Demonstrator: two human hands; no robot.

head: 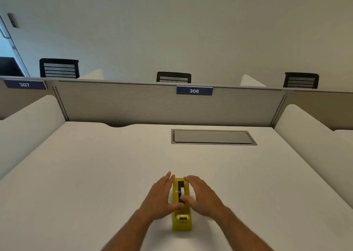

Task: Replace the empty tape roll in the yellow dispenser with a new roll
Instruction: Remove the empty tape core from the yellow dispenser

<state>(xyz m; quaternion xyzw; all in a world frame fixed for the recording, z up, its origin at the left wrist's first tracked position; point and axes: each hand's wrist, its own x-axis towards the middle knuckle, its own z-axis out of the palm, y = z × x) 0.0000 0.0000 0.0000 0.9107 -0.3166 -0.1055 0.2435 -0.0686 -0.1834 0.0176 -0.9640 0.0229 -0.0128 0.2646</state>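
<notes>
A yellow tape dispenser (182,221) stands on the white desk (95,174), lengthwise toward me, near the front edge. In its slot sits a dark spool with a thin pale roll (181,191) on it. My left hand (161,197) lies flat against the dispenser's left side, fingers straight, thumb reaching over to the spool. My right hand (201,195) lies against the right side, fingers straight, thumb also at the spool. Both thumbs touch the spool from above. No new tape roll is visible.
A grey cable hatch (213,137) is set flush into the desk at the back right. A partition (152,105) with a blue label 306 closes the far edge. White side dividers (313,136) flank the desk. Black chair backs show behind the partition.
</notes>
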